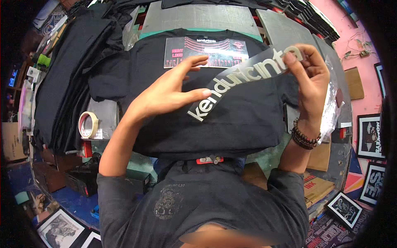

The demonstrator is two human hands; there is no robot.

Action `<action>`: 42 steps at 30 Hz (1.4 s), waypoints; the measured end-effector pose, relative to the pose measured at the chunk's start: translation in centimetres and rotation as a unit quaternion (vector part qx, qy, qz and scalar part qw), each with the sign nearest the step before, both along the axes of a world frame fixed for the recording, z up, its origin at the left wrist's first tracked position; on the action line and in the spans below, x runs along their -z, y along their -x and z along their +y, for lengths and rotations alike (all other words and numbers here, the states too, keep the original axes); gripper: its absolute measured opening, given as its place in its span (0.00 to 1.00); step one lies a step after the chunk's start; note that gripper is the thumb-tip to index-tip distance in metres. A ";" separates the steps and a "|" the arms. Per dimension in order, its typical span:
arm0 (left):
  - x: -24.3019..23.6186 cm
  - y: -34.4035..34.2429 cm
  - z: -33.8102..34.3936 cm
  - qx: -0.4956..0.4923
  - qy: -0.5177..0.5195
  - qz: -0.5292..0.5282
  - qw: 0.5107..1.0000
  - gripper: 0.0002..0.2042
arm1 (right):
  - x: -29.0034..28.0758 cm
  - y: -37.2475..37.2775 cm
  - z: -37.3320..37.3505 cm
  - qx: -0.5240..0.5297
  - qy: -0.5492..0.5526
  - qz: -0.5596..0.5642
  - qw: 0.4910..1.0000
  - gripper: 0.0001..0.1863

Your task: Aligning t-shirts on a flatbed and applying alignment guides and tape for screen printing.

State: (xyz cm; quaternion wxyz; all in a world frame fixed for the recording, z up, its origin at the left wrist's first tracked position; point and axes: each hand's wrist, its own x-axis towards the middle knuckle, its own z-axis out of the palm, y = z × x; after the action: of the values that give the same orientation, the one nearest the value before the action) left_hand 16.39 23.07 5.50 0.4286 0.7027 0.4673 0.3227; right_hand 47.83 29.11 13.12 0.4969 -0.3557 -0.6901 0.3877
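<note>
Clear film strip (244, 75), pale-lettered: one end being clamped by right hand (311, 74); left hand (170, 90), grip spread, thumb contact unclear. Apparently being positioned above black T-shirt (219, 130); level alignment is seemingly being called for. Farther: pink-and-black printed sheet (205, 53), being supported by the shirt.

On the shirt (244, 113), near its far edge, lies a sheet (206, 50); above the shirt, a strip (244, 73). Left of it, a tape roll (94, 126) and clothes pile (68, 82); behind, a board (198, 18); right, seemingly plastic wrap (329, 118).
</note>
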 end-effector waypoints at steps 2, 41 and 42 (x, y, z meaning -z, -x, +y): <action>0.2 -0.9 0.9 0.023 -0.018 0.029 0.999 0.41 | -0.2 0.1 0.3 0.007 -0.005 0.008 1.000 0.13; 2.9 8.1 -0.3 -0.166 -0.133 0.179 0.960 0.19 | 10.2 -1.2 3.1 0.008 -0.066 -0.341 0.938 0.20; 3.1 8.2 -0.2 -0.166 -0.140 0.187 0.958 0.19 | 10.2 -1.2 3.2 0.008 -0.067 -0.344 0.936 0.19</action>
State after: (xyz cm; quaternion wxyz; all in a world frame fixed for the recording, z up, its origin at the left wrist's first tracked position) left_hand 8.22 22.91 2.43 0.1718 0.7162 0.5992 0.3139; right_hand 49.03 32.32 2.89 0.2549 -0.4386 -0.8406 0.1900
